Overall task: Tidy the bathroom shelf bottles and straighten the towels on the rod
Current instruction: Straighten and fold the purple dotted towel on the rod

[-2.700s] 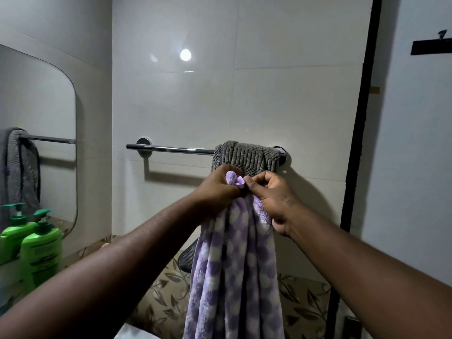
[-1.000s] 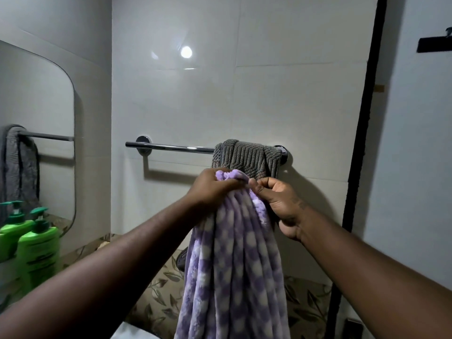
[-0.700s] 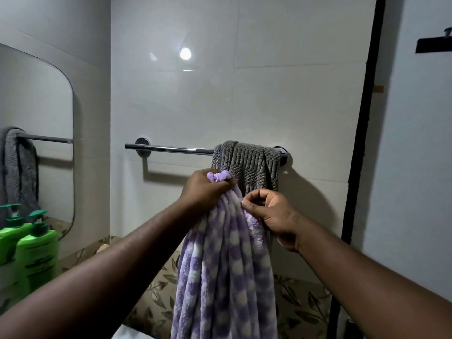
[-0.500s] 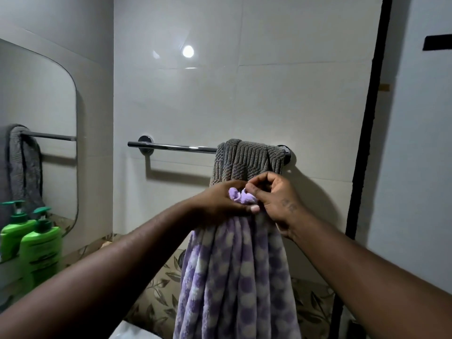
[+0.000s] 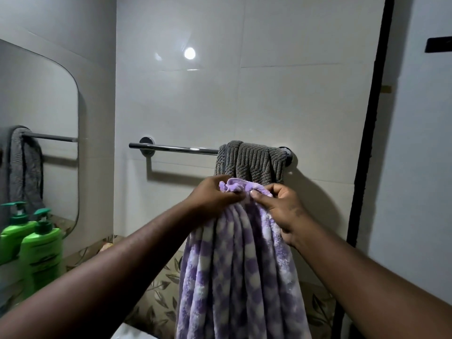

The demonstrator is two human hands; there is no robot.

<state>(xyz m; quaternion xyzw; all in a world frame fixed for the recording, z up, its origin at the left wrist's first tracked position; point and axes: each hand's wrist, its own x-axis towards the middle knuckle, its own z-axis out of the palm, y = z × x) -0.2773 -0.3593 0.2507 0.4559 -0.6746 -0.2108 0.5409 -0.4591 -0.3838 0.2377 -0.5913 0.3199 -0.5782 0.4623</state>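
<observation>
A soft lilac-and-white checked fleece towel (image 5: pixel 241 272) hangs bunched in long folds in front of the wall, its gathered top edge held up just below a chrome wall-mounted towel rod (image 5: pixel 173 149). The left hand (image 5: pixel 215 194) grips the bunched top from the left, fingers curled round the fabric, and the right hand (image 5: pixel 281 206) pinches the same edge from the right with thumb and fingers closed on it; the two hands nearly touch. Directly behind them a grey ribbed towel (image 5: pixel 252 161) is draped over the right end of the rod, crumpled together rather than spread, while the rod's left stretch is bare. At the far left a green pump bottle (image 5: pixel 41 250) stands against a rounded wall mirror (image 5: pixel 39 113), which reflects the bottle, the rod and the grey towel. Leaf-patterned tiles (image 5: pixel 159 311) line the lower wall.
</observation>
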